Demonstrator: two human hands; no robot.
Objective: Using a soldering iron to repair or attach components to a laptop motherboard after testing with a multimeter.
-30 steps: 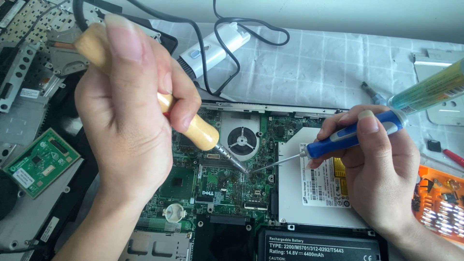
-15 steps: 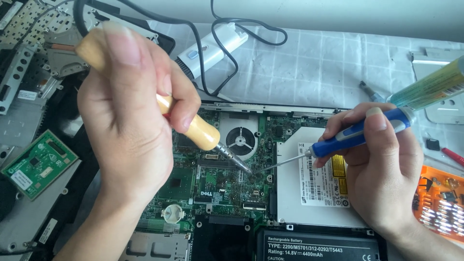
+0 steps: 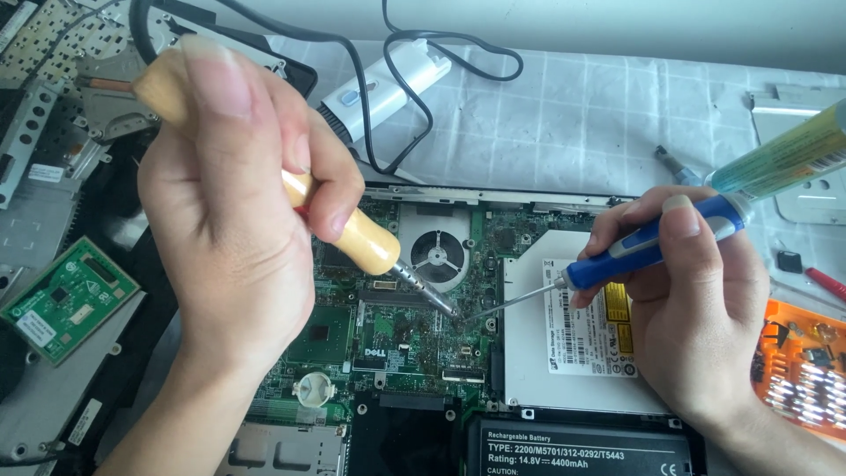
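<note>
The left hand (image 3: 229,211) closes tight round a wooden-handled soldering iron (image 3: 352,234); the right hand (image 3: 696,308) pinches a blue screwdriver (image 3: 643,251); both tips meet on the green motherboard (image 3: 397,335).

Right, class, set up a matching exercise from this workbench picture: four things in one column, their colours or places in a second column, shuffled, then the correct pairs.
Things:
1. soldering iron handle
2. screwdriver handle
3. cooling fan
4. bit case

Descriptions:
A. orange, at the right edge
B. wooden, in the left hand
C. blue, in the right hand
D. round, on the green circuit board, between the two tools

Pairs: 1-B, 2-C, 3-D, 4-A
</note>
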